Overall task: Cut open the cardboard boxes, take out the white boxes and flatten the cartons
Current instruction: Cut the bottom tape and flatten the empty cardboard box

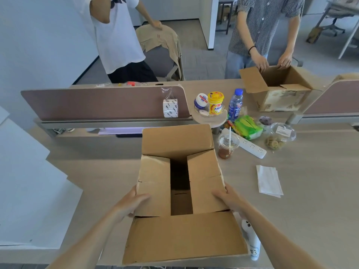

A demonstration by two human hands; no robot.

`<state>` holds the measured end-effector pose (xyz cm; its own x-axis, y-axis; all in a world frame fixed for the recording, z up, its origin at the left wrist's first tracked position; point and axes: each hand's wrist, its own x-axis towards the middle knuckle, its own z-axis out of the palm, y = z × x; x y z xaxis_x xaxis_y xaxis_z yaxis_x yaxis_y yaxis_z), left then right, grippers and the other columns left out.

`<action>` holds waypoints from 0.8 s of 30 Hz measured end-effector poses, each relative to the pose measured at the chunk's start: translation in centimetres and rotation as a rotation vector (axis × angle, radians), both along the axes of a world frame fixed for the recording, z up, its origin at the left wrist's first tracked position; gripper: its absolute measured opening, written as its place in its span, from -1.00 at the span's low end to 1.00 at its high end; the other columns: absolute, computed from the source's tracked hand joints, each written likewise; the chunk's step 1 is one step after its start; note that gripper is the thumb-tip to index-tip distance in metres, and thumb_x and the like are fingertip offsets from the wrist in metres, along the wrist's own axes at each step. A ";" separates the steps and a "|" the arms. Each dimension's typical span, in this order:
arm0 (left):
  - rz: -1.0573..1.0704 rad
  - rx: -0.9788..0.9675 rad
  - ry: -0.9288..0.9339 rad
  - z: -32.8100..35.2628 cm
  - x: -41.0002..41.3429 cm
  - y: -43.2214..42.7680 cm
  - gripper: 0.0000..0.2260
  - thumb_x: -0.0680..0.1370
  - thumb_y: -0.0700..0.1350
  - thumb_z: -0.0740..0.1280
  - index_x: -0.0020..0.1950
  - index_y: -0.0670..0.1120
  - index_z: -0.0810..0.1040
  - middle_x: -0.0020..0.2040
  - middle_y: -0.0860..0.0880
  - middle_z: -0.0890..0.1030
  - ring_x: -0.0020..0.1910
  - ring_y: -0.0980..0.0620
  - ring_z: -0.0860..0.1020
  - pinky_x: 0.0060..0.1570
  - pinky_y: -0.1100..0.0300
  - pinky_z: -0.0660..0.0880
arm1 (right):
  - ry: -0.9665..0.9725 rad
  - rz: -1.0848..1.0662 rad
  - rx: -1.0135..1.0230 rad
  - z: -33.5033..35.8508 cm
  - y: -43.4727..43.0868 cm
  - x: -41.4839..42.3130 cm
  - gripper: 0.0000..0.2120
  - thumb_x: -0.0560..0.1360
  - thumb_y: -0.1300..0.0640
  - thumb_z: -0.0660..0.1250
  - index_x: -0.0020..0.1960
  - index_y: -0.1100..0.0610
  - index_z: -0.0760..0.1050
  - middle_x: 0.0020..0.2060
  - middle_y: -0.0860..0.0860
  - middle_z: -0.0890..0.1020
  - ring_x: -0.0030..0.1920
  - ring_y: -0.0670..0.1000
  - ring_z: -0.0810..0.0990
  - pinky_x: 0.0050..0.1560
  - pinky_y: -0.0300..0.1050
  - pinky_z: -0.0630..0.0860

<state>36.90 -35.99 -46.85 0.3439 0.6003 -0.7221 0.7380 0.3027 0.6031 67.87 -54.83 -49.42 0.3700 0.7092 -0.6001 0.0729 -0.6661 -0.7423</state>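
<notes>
An open brown cardboard carton [204, 171] stands on the desk in front of me. Its far and near long flaps are spread out, and its two short side flaps are folded inward with a dark gap between them. My left hand [130, 203] grips the left side flap, thumb on top. My right hand [230, 198] grips the right side flap the same way. No white box shows inside. A white utility knife [252, 243] lies by the carton's near right corner. A second open carton [279, 88] sits at the far right, another person's hands on its rim.
White sheets [29, 181] are stacked at the left desk edge. A drink cup [226, 145], power strip [250, 146], snack tubs, bottle [235, 103] and folded paper [269, 180] lie to the right. A desk divider [97, 102] runs behind. Two people stand beyond it.
</notes>
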 end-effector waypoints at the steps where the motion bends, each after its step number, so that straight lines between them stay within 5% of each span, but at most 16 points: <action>1: -0.009 -0.006 0.002 0.2 -0.1 -0.2 -0.34 0.33 0.33 0.37 0.37 0.34 0.22 0.25 0.15 0.52 0.22 0.00 0.51 0.19 -0.15 0.53 | 0.008 -0.018 0.000 0.1 -0.1 0.2 -0.60 0.50 -0.13 0.36 0.31 -0.14 0.44 0.09 -0.12 0.65 0.06 -0.04 0.65 0.08 0.06 0.63; 5: 0.030 0.011 -0.081 0.5 -0.4 -0.3 -0.31 0.30 0.28 0.44 0.37 0.32 0.24 0.26 0.13 0.53 0.22 0.00 0.52 0.22 -0.12 0.51 | 0.024 -0.077 0.007 0.2 -0.2 1.3 -0.47 0.32 -0.22 0.39 0.27 -0.20 0.44 0.10 -0.09 0.62 0.07 0.00 0.63 -0.01 0.07 0.65; 7: 0.085 0.016 -0.186 1.1 -0.3 -0.2 -0.28 0.28 0.24 0.48 0.39 0.22 0.31 0.27 0.05 0.57 0.20 -0.03 0.57 0.22 -0.11 0.53 | 0.029 -0.108 0.046 1.3 0.2 1.5 -0.54 0.39 -0.15 0.41 0.26 -0.07 0.49 0.10 -0.03 0.64 0.00 -0.04 0.63 0.01 -0.10 0.61; 9: 0.129 0.023 -0.290 2.1 -0.3 -0.2 -0.42 0.43 0.13 0.47 0.40 0.11 0.37 0.20 -0.01 0.61 0.11 -0.04 0.61 0.07 -0.01 0.56 | 0.072 -0.168 0.110 3.4 0.4 1.5 -0.67 0.50 -0.03 0.37 0.22 0.06 0.51 0.02 0.05 0.63 -0.15 -0.09 0.59 -0.21 -0.31 0.53; 11: 0.186 0.067 -0.313 3.3 -0.4 -0.2 -0.63 0.50 0.15 0.38 0.28 0.11 0.47 0.02 -0.02 0.64 -0.06 -0.03 0.58 -0.07 0.09 0.49 | 0.141 -0.205 0.192 5.1 0.1 1.5 -0.60 0.44 -0.06 0.34 0.22 0.10 0.50 -0.11 0.04 0.63 -0.20 -0.05 0.57 -0.29 -0.26 0.48; 14: 0.306 0.108 -0.332 4.6 -1.3 0.1 -0.60 0.45 0.28 0.26 0.01 -0.02 0.57 -0.29 -0.04 0.65 -0.17 -0.10 0.51 0.05 -0.01 0.36 | 0.176 -0.233 0.248 6.1 -0.8 1.9 -0.62 0.58 -0.14 0.18 0.19 0.12 0.53 -0.17 0.08 0.73 -0.10 0.10 0.65 -0.01 -0.01 0.52; 16: 0.321 0.108 -0.388 5.1 -1.9 0.3 -0.55 0.56 0.30 0.14 0.15 0.01 0.58 -0.13 -0.16 0.71 -0.06 -0.17 0.58 0.11 -0.05 0.38 | 0.192 -0.244 0.302 6.9 -1.1 2.0 -0.53 0.55 -0.25 0.15 0.25 0.05 0.53 -0.06 0.15 0.72 0.01 0.16 0.67 0.15 0.13 0.52; 19: 0.290 0.162 -0.492 6.8 -2.1 -0.1 -0.42 0.45 0.37 0.11 0.36 0.14 0.49 0.00 -0.20 0.71 -0.01 -0.17 0.62 0.05 -0.02 0.42 | 0.227 -0.249 0.382 8.4 -1.2 2.0 -0.38 0.41 -0.33 0.19 0.31 0.02 0.52 0.02 0.18 0.69 0.09 0.17 0.63 0.22 0.20 0.45; 22: 0.275 0.239 -0.629 8.3 -2.4 -0.8 -0.42 0.35 0.45 0.29 0.30 0.24 0.52 -0.06 -0.05 0.72 -0.15 -0.01 0.64 -0.15 0.08 0.47 | 0.246 -0.223 0.491 9.6 -1.2 1.7 -0.59 0.59 -0.15 0.10 0.24 -0.03 0.59 0.01 0.13 0.69 0.04 0.10 0.65 0.10 0.15 0.50; 24: 0.228 0.274 -0.713 9.1 -2.4 -1.2 -0.34 0.22 0.50 0.42 0.26 0.29 0.56 0.03 0.03 0.70 -0.10 0.04 0.62 -0.07 0.06 0.48 | 0.287 -0.223 0.540 10.4 -1.1 1.7 -0.62 0.62 -0.07 0.09 0.29 -0.02 0.57 -0.05 0.11 0.66 -0.08 0.07 0.62 -0.01 0.09 0.53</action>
<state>34.46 -37.18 -37.73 0.5146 0.8359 -0.1910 0.0842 0.1725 0.9814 69.60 -55.97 -39.02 0.4211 0.8634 -0.2777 -0.2755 -0.1699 -0.9462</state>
